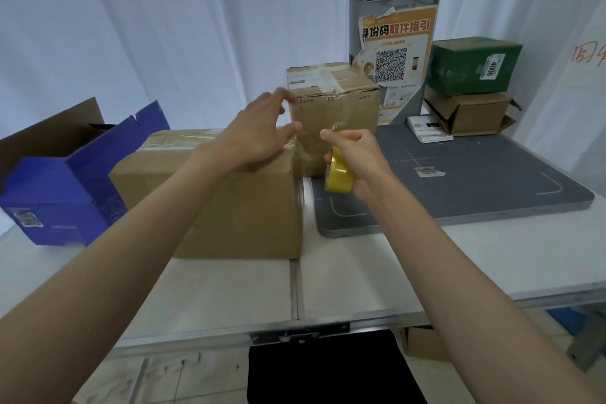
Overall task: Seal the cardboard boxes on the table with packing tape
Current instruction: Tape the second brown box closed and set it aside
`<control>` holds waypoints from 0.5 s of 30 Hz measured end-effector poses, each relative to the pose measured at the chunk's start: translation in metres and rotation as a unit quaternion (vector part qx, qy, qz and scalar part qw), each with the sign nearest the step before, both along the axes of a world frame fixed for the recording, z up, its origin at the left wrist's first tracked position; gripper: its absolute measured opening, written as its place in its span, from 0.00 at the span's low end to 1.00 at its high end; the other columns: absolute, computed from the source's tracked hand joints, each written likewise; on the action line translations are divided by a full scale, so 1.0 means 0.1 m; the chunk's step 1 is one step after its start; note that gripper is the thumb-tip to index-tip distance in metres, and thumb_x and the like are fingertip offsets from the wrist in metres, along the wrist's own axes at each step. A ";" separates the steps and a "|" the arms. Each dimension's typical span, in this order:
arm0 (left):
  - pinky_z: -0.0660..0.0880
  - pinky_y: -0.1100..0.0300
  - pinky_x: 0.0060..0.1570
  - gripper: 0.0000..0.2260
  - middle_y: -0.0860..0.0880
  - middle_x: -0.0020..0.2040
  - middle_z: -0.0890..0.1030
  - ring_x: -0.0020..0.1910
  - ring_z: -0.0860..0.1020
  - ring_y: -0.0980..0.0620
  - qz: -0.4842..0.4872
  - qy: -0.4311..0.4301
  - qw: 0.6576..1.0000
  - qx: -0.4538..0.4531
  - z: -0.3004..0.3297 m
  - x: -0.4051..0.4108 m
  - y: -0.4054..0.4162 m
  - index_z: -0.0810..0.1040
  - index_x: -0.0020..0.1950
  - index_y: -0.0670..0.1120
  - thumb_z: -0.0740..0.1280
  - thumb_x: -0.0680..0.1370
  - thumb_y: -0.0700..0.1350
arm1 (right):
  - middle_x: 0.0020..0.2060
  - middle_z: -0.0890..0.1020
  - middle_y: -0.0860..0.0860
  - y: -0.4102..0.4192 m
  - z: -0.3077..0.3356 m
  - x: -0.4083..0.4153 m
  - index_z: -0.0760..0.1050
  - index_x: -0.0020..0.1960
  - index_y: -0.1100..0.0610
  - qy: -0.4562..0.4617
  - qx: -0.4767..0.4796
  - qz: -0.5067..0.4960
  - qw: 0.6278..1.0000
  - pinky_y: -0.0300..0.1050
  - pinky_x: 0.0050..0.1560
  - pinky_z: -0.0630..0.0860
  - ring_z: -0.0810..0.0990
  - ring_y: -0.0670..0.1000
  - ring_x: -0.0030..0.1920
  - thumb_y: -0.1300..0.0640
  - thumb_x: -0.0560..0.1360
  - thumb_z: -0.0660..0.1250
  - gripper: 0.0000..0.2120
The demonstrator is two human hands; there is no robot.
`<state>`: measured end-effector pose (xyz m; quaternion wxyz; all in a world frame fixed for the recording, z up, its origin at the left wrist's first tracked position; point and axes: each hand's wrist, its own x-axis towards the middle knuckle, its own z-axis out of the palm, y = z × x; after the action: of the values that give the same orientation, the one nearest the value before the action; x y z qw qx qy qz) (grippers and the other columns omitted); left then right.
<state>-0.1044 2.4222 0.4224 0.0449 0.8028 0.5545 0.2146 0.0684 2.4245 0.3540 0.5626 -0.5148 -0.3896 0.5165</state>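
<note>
The left hand (259, 138) lies open, fingers spread, on the top right edge of the large cardboard box (229, 203) on the white bench (377, 275). Behind it stands a smaller taped cardboard box (334, 108), at the dark mat's (475, 174) corner. The right hand (357, 161) grips a yellow packing tape roll (339, 177), clear tape stretched toward the large box

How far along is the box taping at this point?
Partway, it seems. The smaller cardboard box at the back already carries tape across its top. In hand: the right hand grips the yellow tape roll, a clear strip stretched toward the large box under the open left hand. The blue box stands open.
</note>
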 end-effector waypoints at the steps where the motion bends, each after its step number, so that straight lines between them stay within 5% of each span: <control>1: 0.69 0.51 0.64 0.22 0.47 0.69 0.72 0.65 0.73 0.49 0.026 0.018 0.999 -0.012 -0.03 -0.03 0.01 0.67 0.73 0.51 0.65 0.81 0.55 | 0.55 0.80 0.54 0.01 -0.03 -0.04 0.69 0.61 0.55 0.007 -0.010 0.013 1.000 0.49 0.44 0.82 0.83 0.50 0.43 0.53 0.72 0.78 0.24; 6: 0.70 0.50 0.65 0.30 0.47 0.72 0.72 0.69 0.71 0.46 0.093 0.000 0.991 -0.094 -0.08 0.01 0.08 0.66 0.76 0.50 0.65 0.77 0.60 | 0.58 0.78 0.54 0.04 -0.18 -0.20 0.67 0.66 0.55 0.022 -0.027 0.026 0.999 0.54 0.54 0.81 0.81 0.52 0.53 0.52 0.67 0.82 0.34; 10: 0.64 0.48 0.70 0.35 0.44 0.78 0.65 0.75 0.65 0.44 0.097 0.110 0.984 -0.100 -0.18 0.10 0.10 0.61 0.79 0.46 0.61 0.77 0.62 | 0.60 0.76 0.53 0.04 -0.29 -0.24 0.66 0.66 0.51 -0.046 -0.027 0.025 0.998 0.59 0.59 0.78 0.78 0.54 0.57 0.51 0.69 0.80 0.32; 15: 0.46 0.45 0.78 0.37 0.43 0.83 0.48 0.81 0.47 0.44 0.105 0.144 0.976 -0.128 -0.21 0.16 0.13 0.49 0.82 0.46 0.56 0.79 0.61 | 0.61 0.72 0.51 0.04 -0.22 -0.18 0.64 0.63 0.49 -0.132 0.020 0.023 0.991 0.44 0.42 0.72 0.74 0.51 0.55 0.57 0.69 0.80 0.32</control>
<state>-0.0884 2.4353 0.4012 0.0446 0.7501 0.6592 0.0278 0.0508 2.4283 0.3317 0.5042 -0.5584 -0.4821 0.4490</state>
